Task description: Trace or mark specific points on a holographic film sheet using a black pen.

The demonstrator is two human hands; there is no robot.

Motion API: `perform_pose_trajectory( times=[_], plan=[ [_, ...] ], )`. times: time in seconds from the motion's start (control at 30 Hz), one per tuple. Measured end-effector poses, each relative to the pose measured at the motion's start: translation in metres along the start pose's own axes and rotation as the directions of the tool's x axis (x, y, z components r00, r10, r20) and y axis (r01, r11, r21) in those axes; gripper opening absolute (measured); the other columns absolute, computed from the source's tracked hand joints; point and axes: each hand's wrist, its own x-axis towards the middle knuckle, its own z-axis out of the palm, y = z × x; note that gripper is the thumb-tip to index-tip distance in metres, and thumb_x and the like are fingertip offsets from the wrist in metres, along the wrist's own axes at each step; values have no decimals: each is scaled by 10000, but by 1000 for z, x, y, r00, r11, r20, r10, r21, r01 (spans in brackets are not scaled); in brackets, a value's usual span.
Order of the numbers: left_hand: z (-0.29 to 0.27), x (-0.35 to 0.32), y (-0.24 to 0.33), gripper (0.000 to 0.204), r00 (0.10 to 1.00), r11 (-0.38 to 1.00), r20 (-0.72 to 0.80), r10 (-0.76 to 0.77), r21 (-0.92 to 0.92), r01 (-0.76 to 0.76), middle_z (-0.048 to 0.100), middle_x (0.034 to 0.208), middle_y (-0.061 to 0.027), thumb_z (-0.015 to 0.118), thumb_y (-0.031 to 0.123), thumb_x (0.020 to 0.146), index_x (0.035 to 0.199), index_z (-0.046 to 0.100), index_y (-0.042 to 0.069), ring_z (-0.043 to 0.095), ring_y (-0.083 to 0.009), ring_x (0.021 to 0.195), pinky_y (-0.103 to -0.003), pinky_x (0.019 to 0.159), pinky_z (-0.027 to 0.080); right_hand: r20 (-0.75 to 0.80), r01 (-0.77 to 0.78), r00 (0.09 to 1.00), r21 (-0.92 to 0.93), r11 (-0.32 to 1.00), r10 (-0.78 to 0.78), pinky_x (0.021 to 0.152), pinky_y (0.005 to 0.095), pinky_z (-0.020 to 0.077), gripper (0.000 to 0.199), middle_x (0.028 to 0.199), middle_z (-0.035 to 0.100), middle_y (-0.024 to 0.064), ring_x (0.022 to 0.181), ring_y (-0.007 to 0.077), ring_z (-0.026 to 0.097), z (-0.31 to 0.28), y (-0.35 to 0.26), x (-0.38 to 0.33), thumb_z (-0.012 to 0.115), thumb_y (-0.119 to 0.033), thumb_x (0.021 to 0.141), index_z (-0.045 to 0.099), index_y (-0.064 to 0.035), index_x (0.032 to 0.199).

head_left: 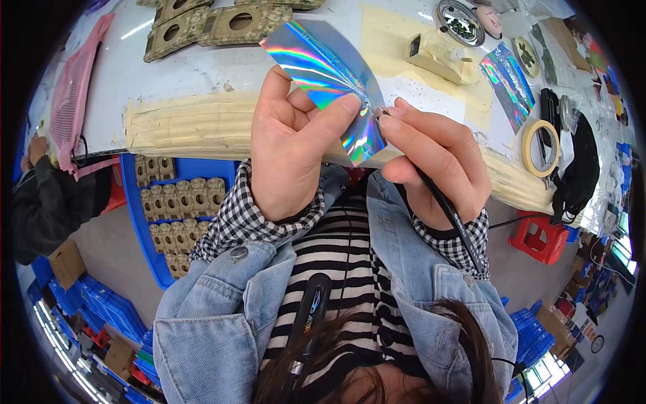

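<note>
My left hand [293, 148] pinches a shiny holographic sheet [313, 64] between thumb and fingers, above the table's near edge. The sheet is creased where the thumb presses, and its lower corner fans out below. In my right hand [447, 151] is a pair of slim black tweezers [447, 205], its long body slanting down toward my sleeve. Its dark tip meets the sheet's right edge, close to my left thumb. Whether anything tiny sits between the tips cannot be seen.
Camouflage-patterned housings with round holes [232, 25] lie at the far left. A blue tray [145, 232] below the table holds several more. To the right are a tape roll [540, 148], another holographic sheet [508, 84], a block-like dispenser [437, 57] and a round dish [461, 23].
</note>
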Motion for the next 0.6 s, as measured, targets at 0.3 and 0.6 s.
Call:
perform_pose_trajectory(
  times=[0.3,0.6],
  plan=[
    [-2,2,12,409,990,993,82,-114,17,113,621,1044,-127,585,-29,833,1198,405,7,614,-158,927,-274,795,506,49,24,998,60,998,-27,813,374,543,355,962,630,129,875,253,637,-9,2,2,686,-245,727,652,-33,1010],
    [-7,2,17,412,979,979,88,-186,96,178,636,999,-122,604,-8,828,1183,394,-6,623,-144,882,-259,770,509,189,64,979,91,994,-80,825,393,534,353,984,626,169,911,289,639,-14,5,3,614,-288,794,639,-15,1017]
  ],
)
